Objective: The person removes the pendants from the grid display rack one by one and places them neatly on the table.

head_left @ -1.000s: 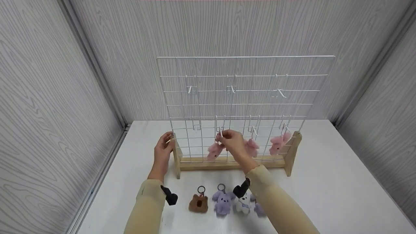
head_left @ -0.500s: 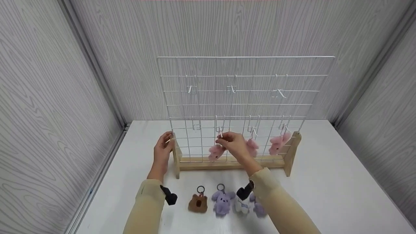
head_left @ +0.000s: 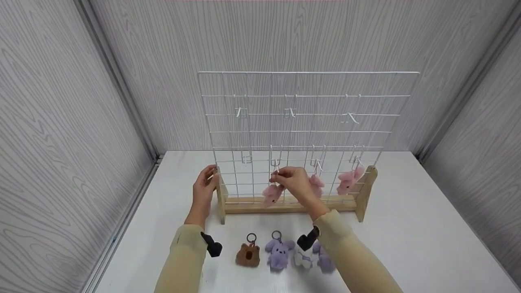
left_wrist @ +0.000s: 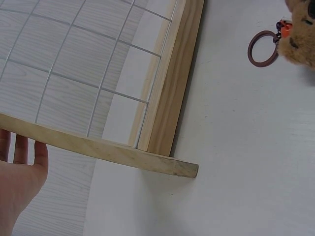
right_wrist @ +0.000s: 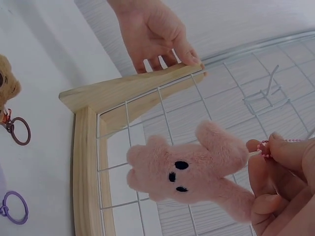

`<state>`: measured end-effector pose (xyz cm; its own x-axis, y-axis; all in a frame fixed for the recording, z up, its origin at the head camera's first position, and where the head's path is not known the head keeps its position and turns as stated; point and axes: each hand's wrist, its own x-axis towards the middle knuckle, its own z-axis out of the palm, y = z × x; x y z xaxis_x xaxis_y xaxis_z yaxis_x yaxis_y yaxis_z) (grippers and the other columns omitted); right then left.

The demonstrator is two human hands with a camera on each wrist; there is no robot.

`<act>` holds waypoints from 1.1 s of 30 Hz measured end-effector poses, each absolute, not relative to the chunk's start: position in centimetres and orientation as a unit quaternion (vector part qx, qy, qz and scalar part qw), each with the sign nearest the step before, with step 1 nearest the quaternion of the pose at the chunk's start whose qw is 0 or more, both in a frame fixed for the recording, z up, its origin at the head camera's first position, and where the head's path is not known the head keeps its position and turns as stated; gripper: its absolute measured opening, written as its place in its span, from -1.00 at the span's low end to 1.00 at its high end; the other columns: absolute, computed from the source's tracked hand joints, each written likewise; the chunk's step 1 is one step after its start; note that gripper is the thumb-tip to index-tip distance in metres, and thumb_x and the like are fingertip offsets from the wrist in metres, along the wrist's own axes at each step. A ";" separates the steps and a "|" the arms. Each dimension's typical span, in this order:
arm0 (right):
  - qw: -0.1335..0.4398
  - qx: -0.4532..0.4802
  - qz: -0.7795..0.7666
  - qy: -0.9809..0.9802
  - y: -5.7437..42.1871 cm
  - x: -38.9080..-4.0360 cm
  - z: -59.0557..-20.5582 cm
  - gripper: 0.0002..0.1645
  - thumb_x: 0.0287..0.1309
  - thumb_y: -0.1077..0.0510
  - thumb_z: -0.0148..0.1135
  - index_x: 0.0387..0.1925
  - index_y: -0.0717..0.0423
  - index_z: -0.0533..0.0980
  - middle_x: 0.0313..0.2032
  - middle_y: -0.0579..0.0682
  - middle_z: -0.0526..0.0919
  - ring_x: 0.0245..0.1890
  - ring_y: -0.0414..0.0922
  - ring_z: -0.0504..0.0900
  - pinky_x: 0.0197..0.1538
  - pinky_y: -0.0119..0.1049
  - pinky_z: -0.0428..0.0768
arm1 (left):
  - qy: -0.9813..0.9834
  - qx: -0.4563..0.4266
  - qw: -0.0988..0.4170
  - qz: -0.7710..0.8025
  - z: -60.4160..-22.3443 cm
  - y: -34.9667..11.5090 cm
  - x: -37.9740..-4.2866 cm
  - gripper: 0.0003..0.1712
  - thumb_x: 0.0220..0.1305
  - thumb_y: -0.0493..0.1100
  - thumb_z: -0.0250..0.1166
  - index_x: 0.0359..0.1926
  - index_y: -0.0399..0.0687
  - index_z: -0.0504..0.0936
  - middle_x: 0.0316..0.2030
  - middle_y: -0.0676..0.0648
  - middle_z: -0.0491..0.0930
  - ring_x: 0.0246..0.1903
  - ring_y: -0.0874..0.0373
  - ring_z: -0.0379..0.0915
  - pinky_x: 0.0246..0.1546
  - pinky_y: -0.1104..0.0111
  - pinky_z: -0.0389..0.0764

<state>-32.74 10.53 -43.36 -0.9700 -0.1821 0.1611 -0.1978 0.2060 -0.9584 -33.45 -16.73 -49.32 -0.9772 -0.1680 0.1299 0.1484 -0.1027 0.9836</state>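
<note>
Preferably, while the post [left_wrist: 98, 147] at eight o'clock on the rack [head_left: 309, 73] is lightly touched by the relaxed left hand [head_left: 204, 187], the toy [right_wrist: 162, 169] at seven o'clock should be guided by its chain [right_wrist: 290, 140], pinched in the right hand [head_left: 296, 182], well along the hook [head_left: 275, 162] before release.

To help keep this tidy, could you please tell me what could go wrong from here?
The thin pink bead chain, pinched by the right hand, could miss or slip off the white hook. In the head view that hand overlaps the neighbouring pink plush charm, and might bump it.
</note>
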 end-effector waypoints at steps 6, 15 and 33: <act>0.019 0.137 0.600 -0.788 10.8 -32.6 -43.0 -0.85 0.12 0.23 0.29 -0.30 0.25 0.64 -0.40 0.02 0.70 -0.44 -0.10 0.65 -0.30 -0.32 0.59 | -0.657 0.011 0.104 -0.746 -49.4 -16.7 -33.5 -0.58 0.35 -0.17 0.11 0.21 0.03 0.37 0.16 -0.05 0.32 0.14 0.10 0.27 0.14 0.20 0.34; 0.017 0.131 0.606 -0.784 11.2 -32.1 -42.6 -0.83 0.14 0.15 0.28 -0.32 0.19 0.65 -0.42 0.01 0.69 -0.48 -0.06 0.59 -0.35 -0.33 0.57 | -0.656 0.001 0.111 -0.747 -49.4 -16.7 -33.3 -0.58 0.34 -0.17 0.11 0.21 0.01 0.37 0.15 -0.06 0.33 0.12 0.11 0.28 0.13 0.21 0.35; 0.028 0.129 0.622 -0.772 11.9 -31.1 -41.8 -0.81 0.11 0.17 0.31 -0.33 0.25 0.66 -0.45 0.07 0.69 -0.60 -0.08 0.55 -0.51 -0.37 0.55 | -0.644 0.002 0.106 -0.758 -49.3 -16.7 -33.4 -0.58 0.35 -0.21 0.11 0.21 -0.01 0.36 0.15 -0.08 0.32 0.13 0.10 0.28 0.13 0.20 0.34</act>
